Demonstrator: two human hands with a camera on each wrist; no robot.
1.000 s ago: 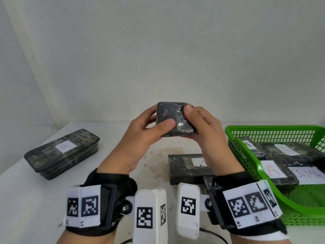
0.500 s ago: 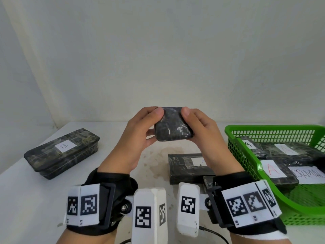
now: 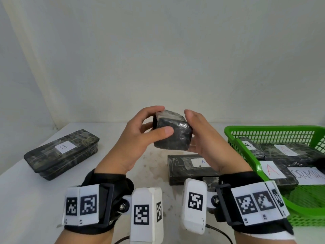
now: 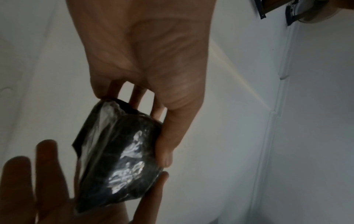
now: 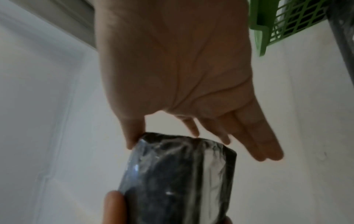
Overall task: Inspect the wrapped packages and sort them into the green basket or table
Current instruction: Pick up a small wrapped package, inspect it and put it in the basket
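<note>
Turned to a new face since half a second ago: small black film-wrapped package point(image 3: 173, 136), aloft over the white table point(image 3: 35, 191) middle. Pinched by left hand point(image 3: 137, 138), thumb in front; cradled on the straight fingers of right hand point(image 3: 202, 138). Likely mid-inspection, no label showing; green plastic basket point(image 3: 263, 129) at right edge.

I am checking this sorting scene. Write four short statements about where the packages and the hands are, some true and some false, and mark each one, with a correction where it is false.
1. Both the left hand and the right hand hold the small package above the table. True.
2. The package labelled B lies in the green basket. False: it lies on the table, far left of the basket.
3. Packages in the basket show A labels. True.
4. The table package labelled A lies left of the B package. False: it lies to its right, nearer the basket.
</note>
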